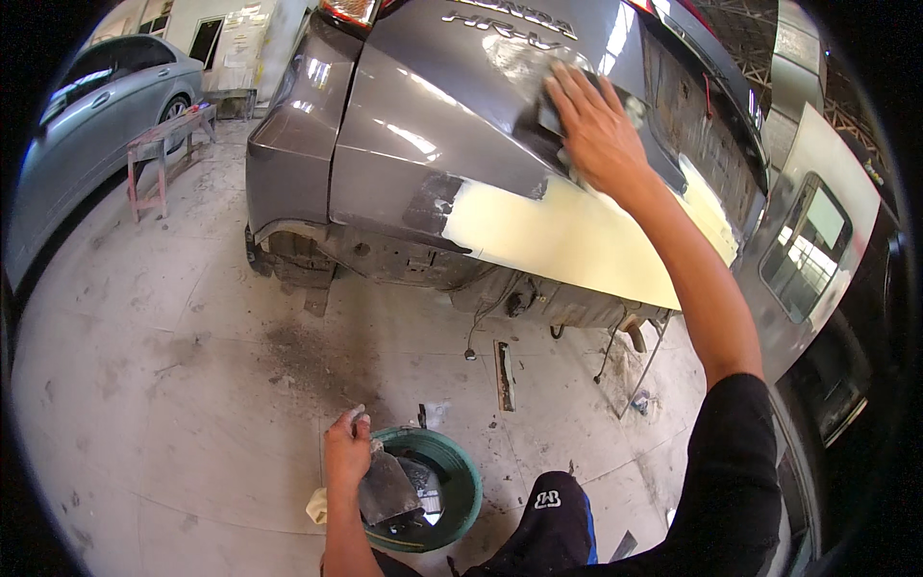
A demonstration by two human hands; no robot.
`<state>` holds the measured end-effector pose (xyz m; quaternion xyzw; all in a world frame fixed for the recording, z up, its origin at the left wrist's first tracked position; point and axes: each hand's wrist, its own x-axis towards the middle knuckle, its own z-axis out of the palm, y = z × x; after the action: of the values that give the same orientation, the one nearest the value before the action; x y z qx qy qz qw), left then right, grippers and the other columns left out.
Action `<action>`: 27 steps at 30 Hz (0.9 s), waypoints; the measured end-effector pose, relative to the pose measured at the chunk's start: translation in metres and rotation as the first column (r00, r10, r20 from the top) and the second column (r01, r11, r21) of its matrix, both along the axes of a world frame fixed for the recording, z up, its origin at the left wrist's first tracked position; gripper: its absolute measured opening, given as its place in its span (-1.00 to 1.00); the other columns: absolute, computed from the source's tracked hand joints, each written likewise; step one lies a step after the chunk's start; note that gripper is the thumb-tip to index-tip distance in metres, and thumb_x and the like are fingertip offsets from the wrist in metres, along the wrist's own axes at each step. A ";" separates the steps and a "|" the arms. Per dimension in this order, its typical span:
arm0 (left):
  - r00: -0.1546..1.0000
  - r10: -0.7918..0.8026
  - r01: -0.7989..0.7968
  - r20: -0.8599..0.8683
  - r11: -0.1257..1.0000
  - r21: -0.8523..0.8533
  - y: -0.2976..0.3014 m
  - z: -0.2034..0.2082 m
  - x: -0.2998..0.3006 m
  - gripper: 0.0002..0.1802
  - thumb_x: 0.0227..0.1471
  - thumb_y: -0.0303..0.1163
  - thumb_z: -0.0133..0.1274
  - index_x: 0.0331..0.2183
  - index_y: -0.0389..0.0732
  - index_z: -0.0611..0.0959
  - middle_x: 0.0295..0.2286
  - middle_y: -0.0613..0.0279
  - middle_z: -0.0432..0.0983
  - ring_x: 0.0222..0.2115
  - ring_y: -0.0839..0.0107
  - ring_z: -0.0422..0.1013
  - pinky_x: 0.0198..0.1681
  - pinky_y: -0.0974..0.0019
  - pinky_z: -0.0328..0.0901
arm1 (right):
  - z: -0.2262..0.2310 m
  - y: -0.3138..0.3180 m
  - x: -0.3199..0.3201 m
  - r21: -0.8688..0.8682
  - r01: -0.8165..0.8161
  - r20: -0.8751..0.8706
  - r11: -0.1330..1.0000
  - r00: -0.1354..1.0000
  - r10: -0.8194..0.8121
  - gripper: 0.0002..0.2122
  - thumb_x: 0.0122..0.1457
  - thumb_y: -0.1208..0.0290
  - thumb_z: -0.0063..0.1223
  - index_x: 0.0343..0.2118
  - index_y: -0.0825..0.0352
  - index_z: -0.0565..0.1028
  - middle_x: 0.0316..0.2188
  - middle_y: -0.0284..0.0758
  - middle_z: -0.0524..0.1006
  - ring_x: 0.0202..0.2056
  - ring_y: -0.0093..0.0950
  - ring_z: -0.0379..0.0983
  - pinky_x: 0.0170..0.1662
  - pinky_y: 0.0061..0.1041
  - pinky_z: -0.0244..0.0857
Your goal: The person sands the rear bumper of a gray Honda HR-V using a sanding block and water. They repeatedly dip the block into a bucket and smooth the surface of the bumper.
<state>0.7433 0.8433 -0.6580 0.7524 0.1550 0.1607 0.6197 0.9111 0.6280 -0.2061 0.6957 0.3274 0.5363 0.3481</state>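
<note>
My right hand point(598, 130) is pressed almost flat on the rear of a grey car point(433, 106), fingers stretched upward. Under the palm and fingers is a dark flat sheet point(552, 108), perhaps sandpaper, mostly covered by the hand. A pale, wet-looking smear lies on the paint beside the fingertips. Below the hand, a cream-yellow filler patch point(567, 236) spreads over the lower panel. My left hand point(347, 447) is closed beside a green basin point(468, 481); a small pale bit shows at its fingers. Next to it a dark grey flat piece point(387, 489) leans over dark liquid.
Brackets and wires hang under the car's exposed underside, near a thin metal stand point(646, 365). A silver car point(115, 96) and a worn low bench point(163, 154) stand at left. At right is a loose panel with a window point(808, 245). Dirt marks the pale floor point(192, 413).
</note>
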 end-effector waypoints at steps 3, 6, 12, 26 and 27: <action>0.997 0.003 -0.003 0.074 1.000 0.000 -0.002 -0.009 0.006 -0.71 0.11 -0.43 0.00 -0.13 -0.33 0.58 -0.39 0.08 0.58 -0.48 0.43 0.47 -0.33 0.36 0.37 | 0.002 -0.002 -0.001 0.014 -0.003 -0.040 1.000 0.999 0.004 -0.31 -0.03 0.44 0.15 0.20 0.38 0.13 0.26 -0.19 0.09 0.28 -0.25 -0.02 0.32 -0.20 -0.19; 0.997 0.004 -0.010 0.079 0.997 0.073 -0.004 -0.011 0.008 -0.71 0.10 -0.41 0.01 -0.14 -0.33 0.58 -0.36 0.00 0.57 -0.41 0.32 0.49 -0.28 0.31 0.37 | 0.006 0.022 0.005 0.006 -0.045 -0.064 0.999 0.997 0.045 -0.29 -0.03 0.44 0.15 0.21 0.39 0.11 0.28 -0.20 0.06 0.29 -0.27 -0.05 0.32 -0.20 -0.20; 0.999 -0.004 0.002 0.043 0.998 0.064 -0.002 -0.003 0.003 -0.69 0.07 -0.35 0.04 -0.17 -0.33 0.59 -0.31 -0.15 0.55 -0.29 0.08 0.52 -0.20 0.22 0.37 | -0.007 -0.005 -0.003 0.002 0.000 -0.096 1.000 0.995 0.000 -0.29 -0.04 0.44 0.16 0.21 0.40 0.12 0.27 -0.21 0.08 0.31 -0.30 -0.08 0.34 -0.22 -0.25; 0.995 0.012 -0.029 0.095 0.983 0.179 -0.007 -0.010 0.014 -0.71 0.08 -0.38 0.03 -0.18 -0.35 0.61 -0.41 -0.05 0.59 -0.39 0.33 0.52 -0.29 0.31 0.36 | 0.008 0.026 0.007 -0.141 -0.025 -0.016 0.990 1.000 0.023 -0.39 0.03 0.56 -0.09 0.22 0.35 0.12 0.28 -0.28 0.07 0.30 -0.35 -0.06 0.33 -0.22 -0.21; 0.999 0.004 -0.012 0.049 0.987 0.162 -0.010 -0.005 0.011 -0.71 0.07 -0.39 0.03 -0.18 -0.35 0.61 -0.41 -0.06 0.59 -0.39 0.32 0.52 -0.28 0.31 0.36 | 0.009 0.022 0.007 -0.147 -0.021 -0.019 0.989 1.000 0.018 -0.39 0.04 0.57 -0.10 0.23 0.34 0.12 0.28 -0.30 0.07 0.30 -0.35 -0.06 0.33 -0.22 -0.21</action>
<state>0.7547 0.8334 -0.6628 0.7956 0.1294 0.1934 0.5594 0.9183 0.6503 -0.1973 0.6696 0.3761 0.5078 0.3903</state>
